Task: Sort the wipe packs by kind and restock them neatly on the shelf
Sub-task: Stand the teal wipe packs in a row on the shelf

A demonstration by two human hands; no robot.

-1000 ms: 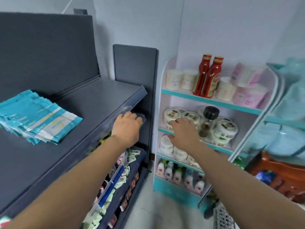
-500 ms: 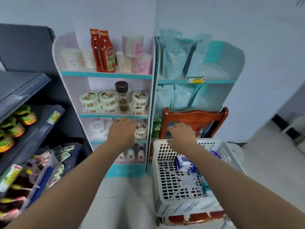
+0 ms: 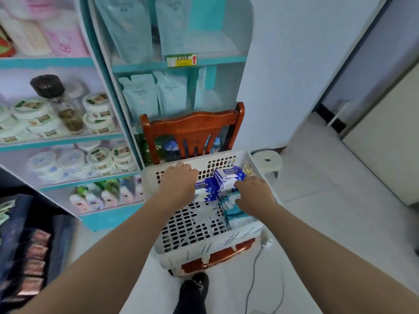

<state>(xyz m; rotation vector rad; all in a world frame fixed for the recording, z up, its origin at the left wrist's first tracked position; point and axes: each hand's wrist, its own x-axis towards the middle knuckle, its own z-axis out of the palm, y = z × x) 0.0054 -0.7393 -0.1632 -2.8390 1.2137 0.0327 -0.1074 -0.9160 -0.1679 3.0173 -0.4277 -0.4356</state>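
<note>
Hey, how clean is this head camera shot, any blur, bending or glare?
Head view: soft, even light, no hard shadows; the white basket and blue wipe packs are fairly sharp, their print unreadable; the packets at lower left are smeared; the teal upright bows from the wide lens.

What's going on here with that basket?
A person is reaching both hands into a white basket that sits on a wooden chair by the shelves. The left hand is over the dark blue wipe packs. The right hand is over the light teal wipe packs. The view doesn't show whether either hand has gripped a pack.
</note>
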